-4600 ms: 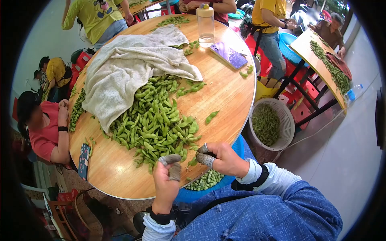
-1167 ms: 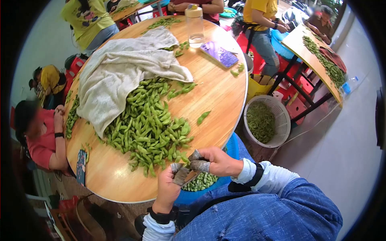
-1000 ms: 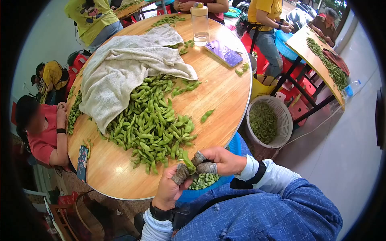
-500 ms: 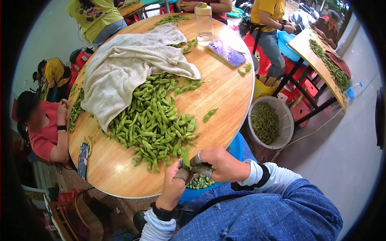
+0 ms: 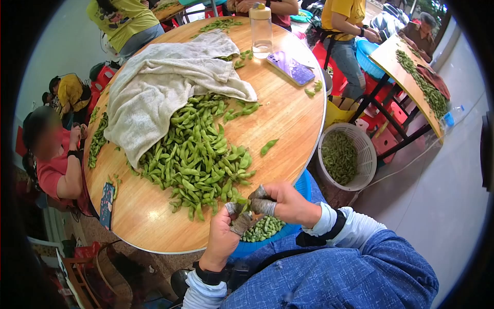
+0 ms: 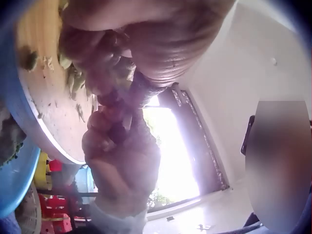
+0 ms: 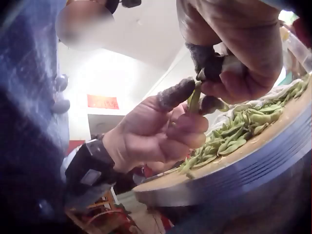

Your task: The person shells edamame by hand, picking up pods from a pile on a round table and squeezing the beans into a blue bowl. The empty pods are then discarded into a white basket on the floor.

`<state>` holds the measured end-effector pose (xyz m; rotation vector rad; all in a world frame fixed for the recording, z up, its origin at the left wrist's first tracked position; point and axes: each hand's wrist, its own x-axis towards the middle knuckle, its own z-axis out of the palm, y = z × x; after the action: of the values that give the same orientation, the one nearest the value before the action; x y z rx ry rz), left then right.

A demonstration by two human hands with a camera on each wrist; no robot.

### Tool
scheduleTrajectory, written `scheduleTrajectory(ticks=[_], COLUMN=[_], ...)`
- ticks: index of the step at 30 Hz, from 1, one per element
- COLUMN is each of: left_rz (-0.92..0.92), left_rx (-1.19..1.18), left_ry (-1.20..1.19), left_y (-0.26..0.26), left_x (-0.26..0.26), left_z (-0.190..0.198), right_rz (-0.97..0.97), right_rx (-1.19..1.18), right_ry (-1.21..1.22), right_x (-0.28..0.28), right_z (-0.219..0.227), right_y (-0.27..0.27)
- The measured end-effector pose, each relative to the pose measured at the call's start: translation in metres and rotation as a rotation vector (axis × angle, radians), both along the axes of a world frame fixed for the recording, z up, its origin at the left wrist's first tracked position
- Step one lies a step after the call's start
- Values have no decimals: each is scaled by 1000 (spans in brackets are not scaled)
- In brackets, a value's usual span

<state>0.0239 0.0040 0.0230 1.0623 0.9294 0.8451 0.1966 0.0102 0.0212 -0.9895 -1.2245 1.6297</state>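
Note:
My left hand (image 5: pixel 222 239) pinches a green edamame pod (image 7: pixel 194 100) between its thumb and finger, over the table's near edge. Close against it is my right hand (image 5: pixel 294 206), its fingers curled and its thumb and forefinger at the pod's upper end in the right wrist view. Grey wraps cover the thumb and forefinger of both hands. Just below them, a blue basin (image 5: pixel 248 251) contains shelled green beans (image 5: pixel 265 229). A large heap of edamame pods (image 5: pixel 193 154) lies on the round table beyond the hands. In the left wrist view the hands hide most of the pod.
A pale towel (image 5: pixel 159 87) covers the far part of the heap. The round wooden table (image 5: pixel 288 118) also bears a bottle (image 5: pixel 261 33), a purple phone (image 5: pixel 291 68) and a dark patterned phone (image 5: pixel 106 206). A white basket (image 5: pixel 366 159) stands on the floor at right. Several people sit or stand around.
Since half a second ago, the right hand has drawn slightly away from the left, uncovering more beans in the basin. The pod stands up less between the fingers. The person at left has raised their hands.

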Motion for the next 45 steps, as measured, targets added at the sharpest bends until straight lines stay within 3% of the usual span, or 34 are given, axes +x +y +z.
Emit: scheduleTrajectory(ticks=[1, 4, 7, 8, 13, 16, 18, 20, 23, 24, 27, 29, 31, 33, 35, 37, 39, 41, 44, 45], left_rz=[-4, -7, -10, 55, 127, 146, 108, 14, -335, -298, -78, -61, -56, -70, -193, -289, -344, -421, -520, -469], left_rx=[13, 282, 249, 235, 55, -10, -36, -58, -115, -19, -39, 45, 237, 545, 708, 892, 1090, 1122, 1225, 1209], left_ry=[15, 586, 497, 291, 58, 2, -51, -123, 60, 82, 154, 216, 360, 581, 888, 1088, 1185, 1284, 1370, 1336], left_y=[2, 3, 0, -1, 1, 2, 1, -3, -5, -8, -3, 2, 9, 19, 33, 46, 66, 77, 86, 85], left_x=[0, -5, -5, 0, 4, 2, 1, -4, -12, -11, -17, -18, -14, -2, 15, 31, 47, 56, 56, 55], left_z=[-1, 0, 6, 4, 3, 1, 2, 8, 18, 10, 7, 7, 9, 13, 25, 26, 10, 2, -3, 0], right_rz=[-2, -45, -62, -60, -22, -22, -4, 72, 132, 164, 206, 109, -90, -308, -472, -461, -431, -380, -289, -271], right_rx=[80, 350, 474, 500, 609, 606, 449, 319, 32, 29, 56, 145, 222, 341, 429, 362, 453, 467, 384, 364], right_ry=[-94, -327, -390, -382, -467, -474, -319, -244, 6, 16, 1, -162, -507, -1290, -1367, -1065, -981, -786, -707, -663], right_x=[-1, 1, 1, -1, -8, -9, -3, 14, 42, 51, 84, 116, 147, 176, 187, 165, 147, 128, 104, 96], right_z=[0, 8, 7, 6, 12, 17, 21, 20, 23, 24, 32, 37, 45, 32, 14, 27, 16, 7, 10, 9], right_y=[-2, -5, -7, -7, -3, -4, -2, 5, 12, 14, 15, 15, 13, 10, 3, 1, 2, 4, 4, 4])
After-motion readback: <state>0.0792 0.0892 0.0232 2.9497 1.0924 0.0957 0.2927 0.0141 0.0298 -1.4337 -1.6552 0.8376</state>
